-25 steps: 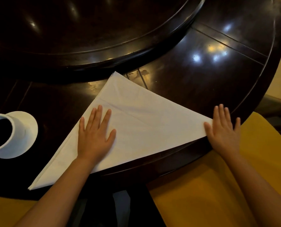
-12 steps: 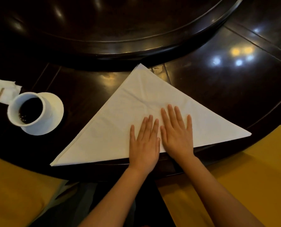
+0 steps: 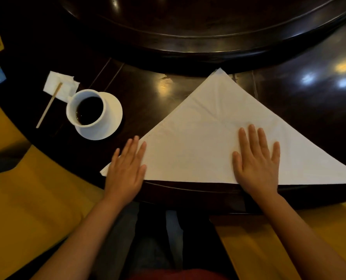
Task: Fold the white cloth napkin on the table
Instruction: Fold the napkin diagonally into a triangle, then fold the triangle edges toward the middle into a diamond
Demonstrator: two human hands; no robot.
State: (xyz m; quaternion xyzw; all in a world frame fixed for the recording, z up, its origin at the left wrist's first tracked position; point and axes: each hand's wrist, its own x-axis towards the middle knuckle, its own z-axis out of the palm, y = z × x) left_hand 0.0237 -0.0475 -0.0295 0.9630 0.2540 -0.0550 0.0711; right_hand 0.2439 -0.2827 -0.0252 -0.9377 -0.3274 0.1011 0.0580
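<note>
The white cloth napkin (image 3: pixel 204 138) lies flat on the dark wooden table (image 3: pixel 301 110) as a large triangle, its long edge along the near table edge and its apex pointing away from me. My left hand (image 3: pixel 127 168) rests palm down on the napkin's left corner, fingers together and flat. My right hand (image 3: pixel 257 162) presses palm down on the napkin to the right of its middle, fingers slightly spread. Neither hand grips the cloth. The napkin's right corner runs out of view.
A white cup of dark coffee on a saucer (image 3: pixel 93 114) stands just left of the napkin. Beyond it lie a paper tissue (image 3: pixel 61 87) and a wooden stirrer (image 3: pixel 49 105). A raised round turntable (image 3: pixel 208 27) fills the far table. Yellow seat cushions (image 3: pixel 26 209) flank my legs.
My hands, side by side at the napkin's middle half a second ago, have spread apart: the left slid to the left corner, the right moved rightward. The view shifted left.
</note>
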